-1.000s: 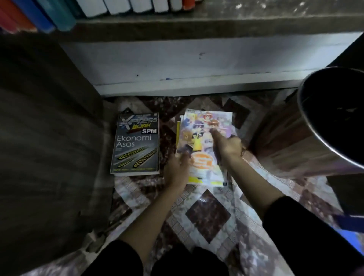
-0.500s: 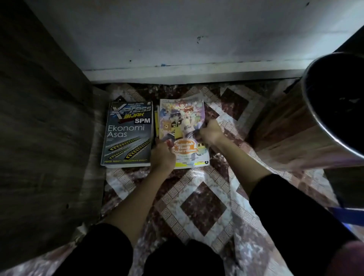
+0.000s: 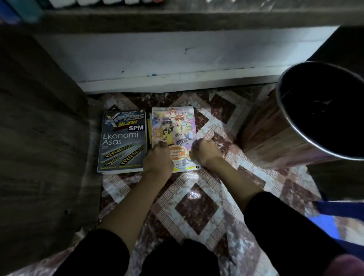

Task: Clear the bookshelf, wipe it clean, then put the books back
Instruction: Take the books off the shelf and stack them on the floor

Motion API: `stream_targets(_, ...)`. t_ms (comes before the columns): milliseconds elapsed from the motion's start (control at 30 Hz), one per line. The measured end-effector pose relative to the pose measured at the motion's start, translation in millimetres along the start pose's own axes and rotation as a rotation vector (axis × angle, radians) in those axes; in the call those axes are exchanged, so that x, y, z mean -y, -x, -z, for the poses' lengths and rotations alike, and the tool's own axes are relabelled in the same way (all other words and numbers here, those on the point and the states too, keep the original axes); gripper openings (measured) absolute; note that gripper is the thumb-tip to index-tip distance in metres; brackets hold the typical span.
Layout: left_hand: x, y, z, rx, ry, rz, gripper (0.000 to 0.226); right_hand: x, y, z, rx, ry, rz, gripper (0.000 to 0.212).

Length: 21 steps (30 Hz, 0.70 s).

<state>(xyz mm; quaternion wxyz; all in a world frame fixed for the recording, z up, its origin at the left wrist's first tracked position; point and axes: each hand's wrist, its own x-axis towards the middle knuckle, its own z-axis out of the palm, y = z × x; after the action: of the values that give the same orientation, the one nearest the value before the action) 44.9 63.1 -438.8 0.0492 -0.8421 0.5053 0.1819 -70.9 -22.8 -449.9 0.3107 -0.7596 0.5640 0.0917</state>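
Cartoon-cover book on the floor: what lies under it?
Only yellow book edges peek out at the left side of the cartoon-cover book. How many lie beneath, and their covers, are covered by it and the left hand.

Dark "Ekonomi Asas" book (image 3: 123, 140) lies flat, face up, below the bookshelf (image 3: 197, 18). Cartoon-cover book (image 3: 173, 126) lies flat just beside it, rightward.

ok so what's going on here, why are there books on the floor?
A person is crouched at the foot of a shelf. The left hand and right hand grip the two sides of a cartoon book, which tops a thin pile on the floor. A textbook lies flat just to its left. A few books stand on the shelf above, and a bin sits to the right.
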Motion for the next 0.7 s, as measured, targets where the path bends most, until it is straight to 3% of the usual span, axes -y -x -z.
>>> stream_targets(133, -2.5, 8.7, 15.1, 0.085, -0.062, -0.052, 0.044, -0.1, 16.8, 12.4, 0.106, 0.118, 0.028, 0.029)
stream_targets(367, 0.2, 32.4, 64.8, 0.306, -0.031, -0.178, 0.033, 14.7, 57.9, 54.1, 0.264, 0.258, 0.052, 0.028)
stream_targets(567, -8.2, 67.0, 127.7, 0.239, -0.026, -0.160, 0.025, 30.8, 101.6, 102.2, 0.227, 0.299, 0.086, 0.017)
stream_targets(633, -13.0, 83.7, 150.7, 0.223, -0.041, -0.148, 0.023, 37.2, 117.7, 119.0, 0.196, 0.315, 0.092, 0.029)
stream_targets(700, -17.6, 100.6, 170.8, 0.196, -0.038, -0.150, 0.026, 44.8, 138.3, 138.9, 0.176, 0.328, 0.109, 0.028)
